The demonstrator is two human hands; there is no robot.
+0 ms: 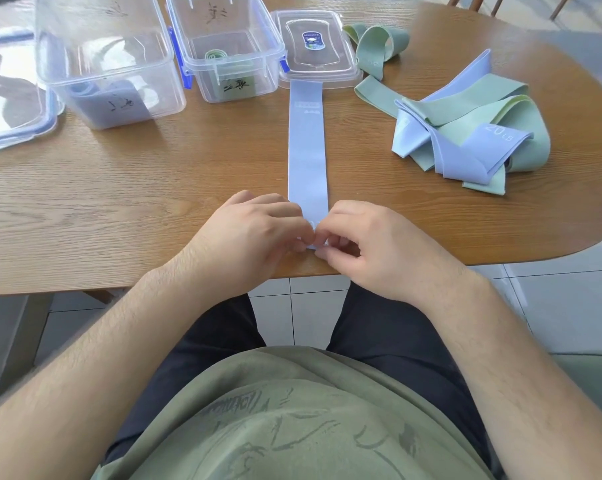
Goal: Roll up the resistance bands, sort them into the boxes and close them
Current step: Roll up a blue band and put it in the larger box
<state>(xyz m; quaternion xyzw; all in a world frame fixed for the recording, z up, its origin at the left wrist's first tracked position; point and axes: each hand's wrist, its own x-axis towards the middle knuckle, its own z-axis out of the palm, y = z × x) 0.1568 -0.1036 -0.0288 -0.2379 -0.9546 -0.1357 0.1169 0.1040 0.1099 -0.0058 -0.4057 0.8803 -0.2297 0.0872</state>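
Both my left hand [258, 230] and right hand [358, 237] pinch the near end of the blue resistance band [307, 150] at frame centre, fingertips closed on it; long axis runs straight up-frame toward the box lid [318, 46], so rolling goes upward.

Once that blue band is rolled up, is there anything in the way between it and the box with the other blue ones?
Nothing visible blocks it. Both hands, left hand and right hand, pinch the blue band's near end. The left box holding blue rolls stands open, its lid off, with only bare table between.
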